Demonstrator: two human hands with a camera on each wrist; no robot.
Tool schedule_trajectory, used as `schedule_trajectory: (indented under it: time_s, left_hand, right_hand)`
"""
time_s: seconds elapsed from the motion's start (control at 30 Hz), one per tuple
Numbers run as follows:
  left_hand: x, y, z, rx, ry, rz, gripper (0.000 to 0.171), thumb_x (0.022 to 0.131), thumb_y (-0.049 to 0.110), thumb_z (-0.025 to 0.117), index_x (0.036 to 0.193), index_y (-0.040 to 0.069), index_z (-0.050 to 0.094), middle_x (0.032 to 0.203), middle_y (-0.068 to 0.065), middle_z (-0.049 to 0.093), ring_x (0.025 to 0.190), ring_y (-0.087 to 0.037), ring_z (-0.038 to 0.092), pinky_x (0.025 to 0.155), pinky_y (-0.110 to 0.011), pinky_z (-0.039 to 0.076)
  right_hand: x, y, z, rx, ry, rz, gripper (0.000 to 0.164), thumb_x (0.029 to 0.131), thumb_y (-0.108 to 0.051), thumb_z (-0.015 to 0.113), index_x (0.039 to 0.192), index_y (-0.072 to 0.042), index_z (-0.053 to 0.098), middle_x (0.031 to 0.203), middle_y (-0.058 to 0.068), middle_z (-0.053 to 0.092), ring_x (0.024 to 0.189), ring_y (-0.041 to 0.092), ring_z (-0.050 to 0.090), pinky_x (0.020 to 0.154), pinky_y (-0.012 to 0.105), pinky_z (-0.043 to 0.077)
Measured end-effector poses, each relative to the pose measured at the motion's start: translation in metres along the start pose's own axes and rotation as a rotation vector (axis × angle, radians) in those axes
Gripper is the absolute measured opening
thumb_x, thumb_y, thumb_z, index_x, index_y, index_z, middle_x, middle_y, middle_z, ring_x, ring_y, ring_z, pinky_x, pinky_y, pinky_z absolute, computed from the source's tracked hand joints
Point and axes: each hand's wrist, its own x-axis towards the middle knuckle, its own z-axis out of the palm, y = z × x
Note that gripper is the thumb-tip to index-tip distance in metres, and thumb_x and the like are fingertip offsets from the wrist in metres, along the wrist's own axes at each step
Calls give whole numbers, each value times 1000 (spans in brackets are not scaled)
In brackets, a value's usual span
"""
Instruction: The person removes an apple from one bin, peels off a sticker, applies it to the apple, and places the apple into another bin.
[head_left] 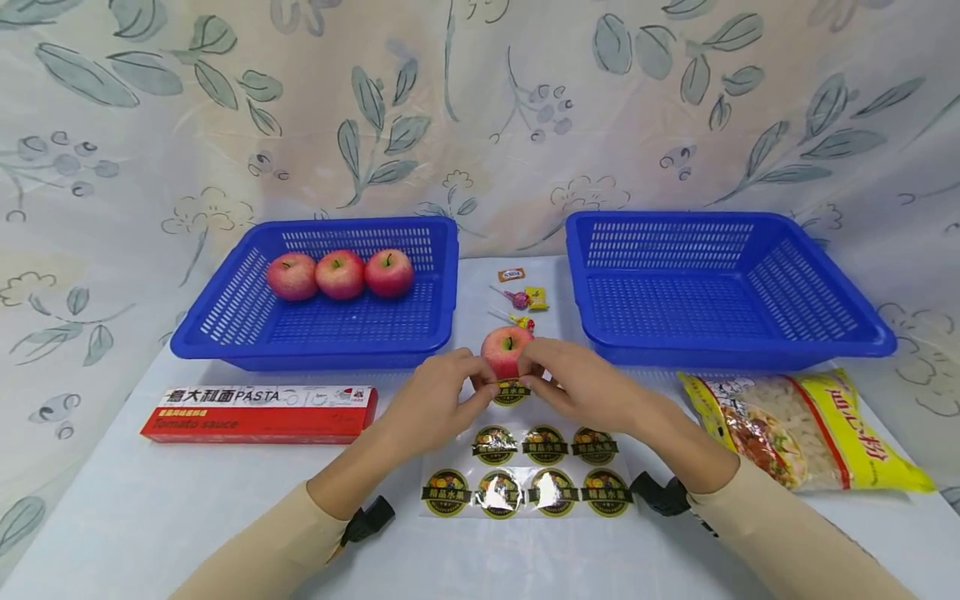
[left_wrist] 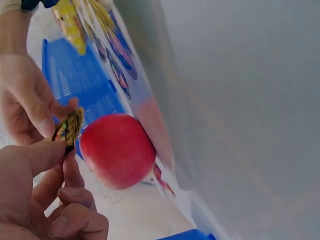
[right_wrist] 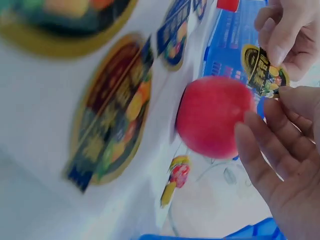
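Note:
A round black-and-gold sticker (head_left: 512,392) with fruit pictures is held between both hands, just in front of a red apple (head_left: 504,354). My left hand (head_left: 452,393) pinches one edge between thumb and forefinger; the left wrist view shows the sticker (left_wrist: 68,131) edge-on. From the other side my right hand (head_left: 573,379) pinches the opposite edge, its remaining fingers spread near the apple (right_wrist: 212,117) in the right wrist view. The apple stands on the table, stem up. Under the forearms lies a clear sheet (head_left: 450,454) with rows of the same stickers.
At the back left, a blue basket (head_left: 337,340) holds three apples (head_left: 341,275). Another blue basket (head_left: 731,340) stands back right. Lollipops (head_left: 519,300) and small wrapped sweets lie between them. A pasta box (head_left: 258,414) is at left, a yellow food bag (head_left: 802,429) at right.

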Motion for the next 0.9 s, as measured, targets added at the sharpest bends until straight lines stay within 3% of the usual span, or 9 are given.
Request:
schedule_trajectory:
  time_s: [0.13, 0.27, 0.37, 0.53, 0.63, 0.9]
  left_hand:
    - [5, 3, 4, 68, 23, -28, 9, 97, 20, 69, 98, 15, 77, 94, 3, 66, 80, -16, 60, 66, -28, 48]
    - [7, 4, 6, 108, 32, -58, 12, 99, 22, 67, 97, 16, 77, 109, -1, 62, 73, -13, 55, 58, -27, 46]
    - [10, 4, 7, 114, 50, -49, 13, 100, 21, 65, 95, 16, 76, 119, -3, 61, 79, -17, 61, 61, -30, 49]
    - [16, 2, 8, 147, 73, -18, 11, 98, 17, 67, 93, 13, 75, 131, -12, 64, 113, -28, 66, 83, -45, 58]
    - [19, 2, 10, 165, 55, -25, 11, 99, 17, 67, 94, 11, 75, 136, -14, 64, 123, -30, 63, 92, -49, 57]
    - [22, 1, 12, 188, 56, -38, 12, 96, 16, 70, 88, 10, 76, 133, -13, 66, 114, -31, 68, 81, -49, 59]
  right_hand:
    - [-1, 8, 1, -70, 77, -19, 10, 100, -5, 65, 99, -13, 59, 101, -2, 58, 93, 14, 58, 81, 31, 52]
    - [1, 10, 3, -103, 120, -14, 9, 100, -7, 64, 95, -14, 61, 120, 6, 58, 114, 27, 56, 91, 39, 50]
    - [2, 9, 3, -110, 127, 18, 9, 101, -10, 63, 93, -14, 61, 134, 12, 57, 127, 32, 53, 96, 43, 49]
    - [5, 11, 4, -119, 119, 32, 7, 100, -10, 65, 96, -11, 60, 132, 14, 62, 120, 29, 60, 94, 40, 52]
    - [7, 13, 5, -123, 124, 23, 6, 99, -7, 66, 98, -9, 61, 129, 14, 64, 118, 29, 62, 96, 41, 52]
    - [11, 18, 9, -136, 152, -2, 5, 97, -6, 68, 96, -7, 64, 125, 15, 65, 116, 33, 61, 101, 46, 50]
